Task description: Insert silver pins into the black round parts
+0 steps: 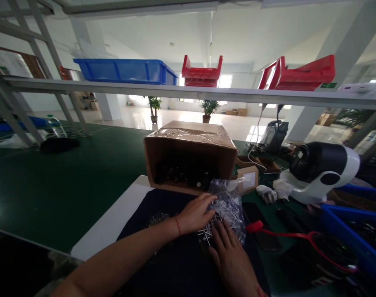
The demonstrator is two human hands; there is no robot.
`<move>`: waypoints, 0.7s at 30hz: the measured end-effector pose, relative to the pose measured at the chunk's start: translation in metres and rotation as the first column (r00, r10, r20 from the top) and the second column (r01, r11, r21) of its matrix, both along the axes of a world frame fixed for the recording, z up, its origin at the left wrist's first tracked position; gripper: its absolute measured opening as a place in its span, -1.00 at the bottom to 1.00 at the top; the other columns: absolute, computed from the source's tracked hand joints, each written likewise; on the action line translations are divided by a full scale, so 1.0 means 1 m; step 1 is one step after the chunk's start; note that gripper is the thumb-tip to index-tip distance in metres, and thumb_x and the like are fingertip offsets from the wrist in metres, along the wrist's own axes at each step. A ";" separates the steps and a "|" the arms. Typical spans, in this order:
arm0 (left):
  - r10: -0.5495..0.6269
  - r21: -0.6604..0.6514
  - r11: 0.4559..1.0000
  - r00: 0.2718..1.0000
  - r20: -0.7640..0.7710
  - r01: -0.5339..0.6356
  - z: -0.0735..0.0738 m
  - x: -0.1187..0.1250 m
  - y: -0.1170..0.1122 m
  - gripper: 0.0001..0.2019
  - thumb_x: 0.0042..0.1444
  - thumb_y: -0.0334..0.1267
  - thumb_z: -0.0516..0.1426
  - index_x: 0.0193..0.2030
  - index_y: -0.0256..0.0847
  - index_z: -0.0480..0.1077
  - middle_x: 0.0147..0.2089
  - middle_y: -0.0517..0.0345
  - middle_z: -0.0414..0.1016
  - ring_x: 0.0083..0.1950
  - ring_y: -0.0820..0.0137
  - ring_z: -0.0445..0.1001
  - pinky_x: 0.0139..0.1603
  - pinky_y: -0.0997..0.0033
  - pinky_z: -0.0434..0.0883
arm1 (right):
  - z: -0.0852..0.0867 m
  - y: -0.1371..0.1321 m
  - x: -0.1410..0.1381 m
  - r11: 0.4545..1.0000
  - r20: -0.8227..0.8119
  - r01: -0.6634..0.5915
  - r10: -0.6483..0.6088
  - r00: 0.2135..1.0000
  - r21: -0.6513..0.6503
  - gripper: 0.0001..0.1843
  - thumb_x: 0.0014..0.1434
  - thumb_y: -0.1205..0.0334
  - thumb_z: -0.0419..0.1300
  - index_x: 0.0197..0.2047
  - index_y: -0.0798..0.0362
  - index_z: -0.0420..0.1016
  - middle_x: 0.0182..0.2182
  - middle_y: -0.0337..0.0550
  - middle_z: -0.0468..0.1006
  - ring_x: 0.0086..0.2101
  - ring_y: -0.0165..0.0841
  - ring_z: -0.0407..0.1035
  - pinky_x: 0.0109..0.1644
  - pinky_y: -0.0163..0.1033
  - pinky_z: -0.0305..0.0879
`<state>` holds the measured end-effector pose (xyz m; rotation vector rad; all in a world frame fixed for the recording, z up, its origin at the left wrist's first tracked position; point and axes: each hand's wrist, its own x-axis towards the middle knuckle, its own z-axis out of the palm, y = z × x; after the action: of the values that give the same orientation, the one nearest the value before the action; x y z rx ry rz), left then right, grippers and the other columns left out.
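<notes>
- Plastic bag (pixel 232 206): lies ahead of you, at the near right corner of the cardboard box (pixel 192 138).
- Green tabletop (pixel 98 169): stretches wide to your left; the box's open front bounds your reach ahead.
- Right hand (pixel 234 262): fingers extended at the bag's near edge; you may grasp something, I cannot tell.
- Left hand (pixel 194 212): fingers touch the bag's left edge; grip unclear.
- Dark flat device (pixel 270 242): just right of the bag, narrowing that side.
- Metal pins (pixel 207 236): between your hands.
</notes>
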<state>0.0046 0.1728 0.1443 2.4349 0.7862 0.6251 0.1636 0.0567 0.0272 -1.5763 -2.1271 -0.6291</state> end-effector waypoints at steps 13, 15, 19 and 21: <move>-0.253 -0.207 0.957 0.930 -0.265 0.202 -0.029 -0.049 -0.064 -0.26 0.32 0.07 0.02 0.50 -0.23 -0.10 0.56 -0.13 -0.24 0.57 0.12 -0.30 0.53 -0.12 -0.13 | 0.003 -0.047 0.021 0.995 0.130 -0.076 0.066 0.989 0.071 -0.39 0.44 -0.07 -0.09 0.37 0.13 0.23 0.23 0.08 0.45 0.18 -0.07 0.34 0.19 0.08 0.17; -0.150 -0.149 0.981 0.974 -0.171 0.125 -0.027 -0.057 -0.065 -0.39 0.37 0.04 -0.06 0.48 -0.10 0.00 0.56 0.02 -0.14 0.57 0.19 -0.23 0.54 -0.10 -0.11 | 0.015 -0.050 0.019 0.993 0.114 -0.079 0.069 0.991 0.083 -0.44 0.44 -0.03 -0.06 0.34 0.10 0.29 0.19 0.07 0.49 0.15 -0.05 0.37 0.17 0.08 0.19; 0.087 0.147 0.986 0.994 -0.072 -0.076 -0.012 -0.072 -0.077 -0.55 0.41 -0.06 -0.16 0.37 0.14 0.23 0.44 0.26 0.23 0.48 0.33 0.13 0.48 0.10 0.19 | 0.036 -0.049 0.003 0.979 0.054 -0.199 0.197 0.979 0.043 -0.60 0.42 0.20 0.01 0.26 -0.02 0.39 -0.01 -0.08 0.64 0.00 -0.15 0.48 0.17 0.02 0.22; 0.087 0.490 0.872 0.980 -0.181 0.013 -0.004 -0.076 -0.100 -0.54 0.38 -0.02 -0.12 0.39 0.31 0.14 0.39 0.35 0.30 0.42 0.30 0.25 0.35 0.08 0.39 | 0.041 -0.041 -0.013 0.946 0.006 -0.322 0.323 0.946 -0.024 -0.59 0.40 0.29 -0.02 0.24 -0.12 0.39 -0.09 -0.19 0.66 -0.08 -0.21 0.50 0.13 -0.03 0.28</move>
<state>-0.0710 0.0732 0.1407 2.9911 0.8320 0.6681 0.1511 0.0153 0.0684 -1.1957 -2.3363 -0.5023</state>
